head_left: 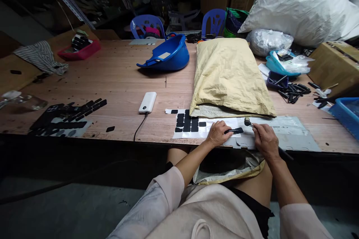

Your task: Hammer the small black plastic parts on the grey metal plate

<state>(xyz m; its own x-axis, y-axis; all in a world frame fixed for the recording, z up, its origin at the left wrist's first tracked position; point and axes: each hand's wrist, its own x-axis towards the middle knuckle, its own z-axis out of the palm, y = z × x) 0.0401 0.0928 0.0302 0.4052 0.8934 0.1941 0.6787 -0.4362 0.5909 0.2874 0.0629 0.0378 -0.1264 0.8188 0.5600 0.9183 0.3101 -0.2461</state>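
My left hand is closed on one end of a small, elongated black piece and holds it down near the table's front edge. My right hand grips a small hammer by its dark handle, with the hammer head just beyond the black piece and apart from it. Beneath both hands lies a grey-white board. Left of my left hand is a white sheet with rows of black rounded stickers. On my lap an open sack gapes below the table edge.
A full yellowish sack stands just behind the hands. Further left are a white power bank with a cable and a blue basket. To the right lie several black pieces, a cardboard box and a blue bin.
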